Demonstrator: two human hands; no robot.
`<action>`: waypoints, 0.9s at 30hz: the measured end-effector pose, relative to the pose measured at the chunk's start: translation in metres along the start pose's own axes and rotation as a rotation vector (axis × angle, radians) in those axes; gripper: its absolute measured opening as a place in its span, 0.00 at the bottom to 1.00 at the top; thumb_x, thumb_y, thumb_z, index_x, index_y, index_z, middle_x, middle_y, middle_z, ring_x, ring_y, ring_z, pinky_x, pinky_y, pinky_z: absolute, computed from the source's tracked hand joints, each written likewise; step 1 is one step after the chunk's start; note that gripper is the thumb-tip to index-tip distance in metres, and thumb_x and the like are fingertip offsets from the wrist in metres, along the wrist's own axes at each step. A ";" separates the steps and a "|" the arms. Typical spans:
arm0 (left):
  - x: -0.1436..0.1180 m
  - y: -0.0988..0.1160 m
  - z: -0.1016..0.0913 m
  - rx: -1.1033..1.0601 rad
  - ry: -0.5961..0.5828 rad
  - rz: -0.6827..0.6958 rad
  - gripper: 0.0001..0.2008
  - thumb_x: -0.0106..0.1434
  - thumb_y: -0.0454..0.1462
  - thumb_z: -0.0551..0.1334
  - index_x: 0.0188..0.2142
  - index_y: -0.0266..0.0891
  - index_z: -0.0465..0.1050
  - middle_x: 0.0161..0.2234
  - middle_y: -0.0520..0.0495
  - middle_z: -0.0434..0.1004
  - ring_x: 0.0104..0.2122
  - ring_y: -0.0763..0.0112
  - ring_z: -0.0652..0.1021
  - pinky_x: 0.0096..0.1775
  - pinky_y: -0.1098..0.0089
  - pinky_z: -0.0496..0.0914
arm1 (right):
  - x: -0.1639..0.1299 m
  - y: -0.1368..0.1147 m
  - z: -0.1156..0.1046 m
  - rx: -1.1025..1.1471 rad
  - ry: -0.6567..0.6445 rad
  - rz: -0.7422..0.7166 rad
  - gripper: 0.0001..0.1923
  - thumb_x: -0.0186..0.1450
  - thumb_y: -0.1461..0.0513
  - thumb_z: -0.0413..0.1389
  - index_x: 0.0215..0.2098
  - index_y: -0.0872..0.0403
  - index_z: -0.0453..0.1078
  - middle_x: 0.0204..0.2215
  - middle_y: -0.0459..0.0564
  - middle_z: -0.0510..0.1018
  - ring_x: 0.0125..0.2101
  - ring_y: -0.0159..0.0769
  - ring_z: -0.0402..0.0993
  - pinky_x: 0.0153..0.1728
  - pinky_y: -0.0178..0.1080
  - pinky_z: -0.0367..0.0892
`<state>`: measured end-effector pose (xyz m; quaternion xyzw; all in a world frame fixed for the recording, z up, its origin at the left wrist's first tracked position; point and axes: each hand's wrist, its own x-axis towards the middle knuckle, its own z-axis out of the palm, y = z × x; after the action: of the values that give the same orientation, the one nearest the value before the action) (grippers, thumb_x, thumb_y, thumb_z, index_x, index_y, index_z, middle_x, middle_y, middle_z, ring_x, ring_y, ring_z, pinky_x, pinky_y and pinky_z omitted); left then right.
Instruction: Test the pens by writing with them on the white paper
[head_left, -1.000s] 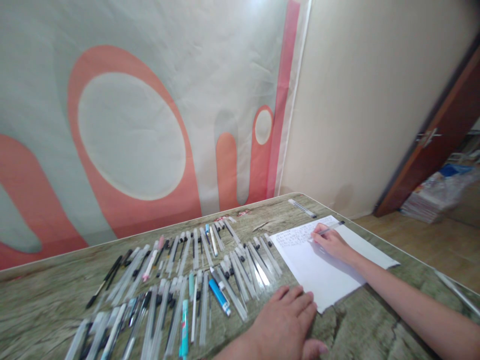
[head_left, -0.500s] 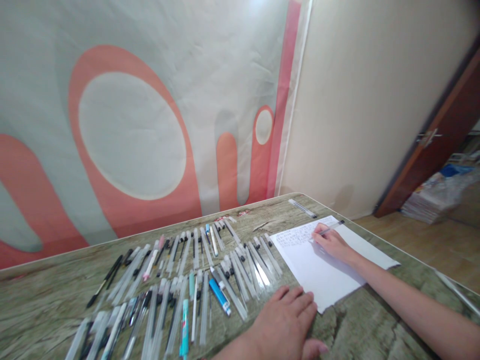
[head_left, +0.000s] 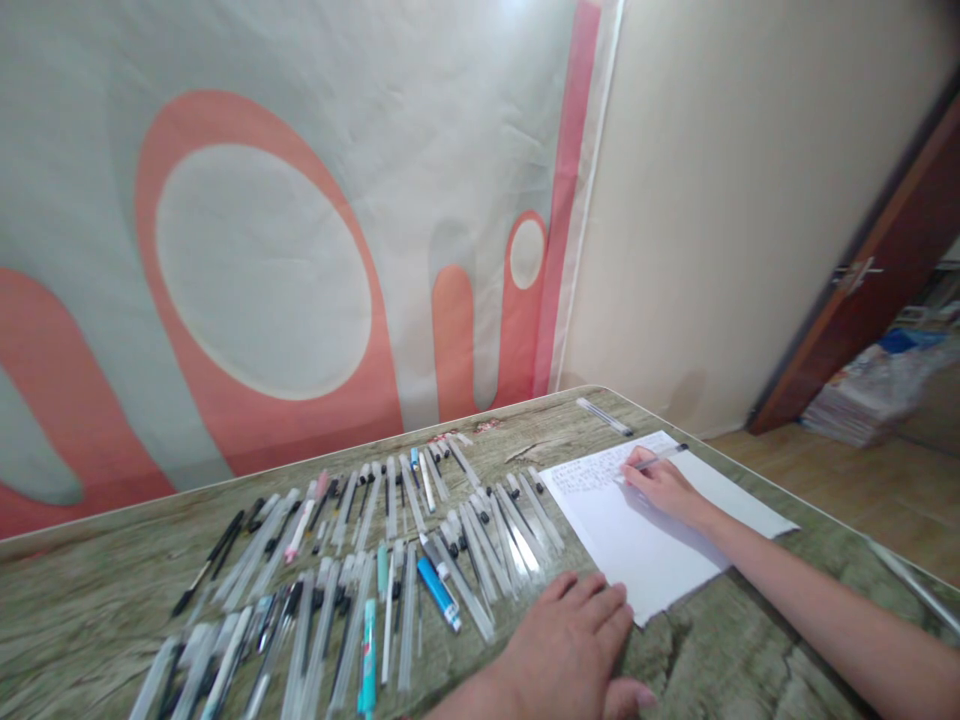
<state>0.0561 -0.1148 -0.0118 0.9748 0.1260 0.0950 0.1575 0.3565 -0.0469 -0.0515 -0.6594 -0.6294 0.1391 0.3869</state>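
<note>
My right hand (head_left: 660,485) grips a clear pen (head_left: 656,458) with its tip on a white sheet of paper (head_left: 652,550), where several lines of writing fill the top left part. My left hand (head_left: 574,640) lies flat on the table, fingers spread, its fingertips touching the sheet's near left corner. It holds nothing. To the left of that hand several pens (head_left: 390,560) lie in rows on the table, mostly clear ones, with a blue pen (head_left: 439,592) and a teal pen (head_left: 368,655) among them.
The table (head_left: 97,600) has a worn wood-grain top. One more clear pen (head_left: 604,416) lies alone near the far right corner. A red and grey banner (head_left: 300,220) hangs behind. A brown door (head_left: 862,290) and stacked papers (head_left: 862,395) stand at the right.
The pen in my right hand has shifted very slightly over the written lines. My left hand has stayed where it was.
</note>
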 end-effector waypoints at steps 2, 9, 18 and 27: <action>0.000 -0.001 0.000 0.004 -0.002 0.000 0.31 0.61 0.54 0.40 0.57 0.37 0.54 0.58 0.46 0.56 0.57 0.62 0.57 0.56 0.61 0.50 | 0.000 0.000 0.000 0.012 -0.003 0.022 0.11 0.58 0.57 0.49 0.21 0.53 0.61 0.17 0.42 0.66 0.18 0.28 0.61 0.21 0.33 0.57; 0.000 -0.001 0.002 -0.006 0.000 -0.001 0.31 0.61 0.53 0.42 0.57 0.37 0.53 0.58 0.45 0.56 0.57 0.61 0.57 0.56 0.61 0.49 | -0.002 -0.001 0.004 0.094 0.084 0.067 0.11 0.58 0.56 0.50 0.21 0.53 0.61 0.15 0.42 0.65 0.17 0.28 0.60 0.19 0.32 0.57; 0.000 -0.003 0.007 0.035 0.033 0.012 0.30 0.60 0.53 0.45 0.56 0.37 0.55 0.56 0.44 0.60 0.56 0.61 0.60 0.55 0.62 0.51 | -0.003 -0.008 -0.002 0.116 0.070 0.041 0.13 0.58 0.52 0.50 0.30 0.53 0.66 0.21 0.45 0.69 0.20 0.30 0.63 0.22 0.33 0.60; -0.002 -0.004 -0.010 0.134 0.073 -0.045 0.27 0.61 0.52 0.45 0.52 0.37 0.59 0.52 0.41 0.65 0.53 0.60 0.63 0.52 0.62 0.56 | 0.045 -0.072 0.034 0.152 -0.251 -0.214 0.16 0.60 0.53 0.48 0.39 0.54 0.67 0.28 0.49 0.74 0.28 0.36 0.69 0.30 0.36 0.64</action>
<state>0.0511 -0.1089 -0.0041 0.9760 0.1596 0.1181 0.0893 0.2896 -0.0001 -0.0113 -0.5350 -0.7269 0.2257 0.3667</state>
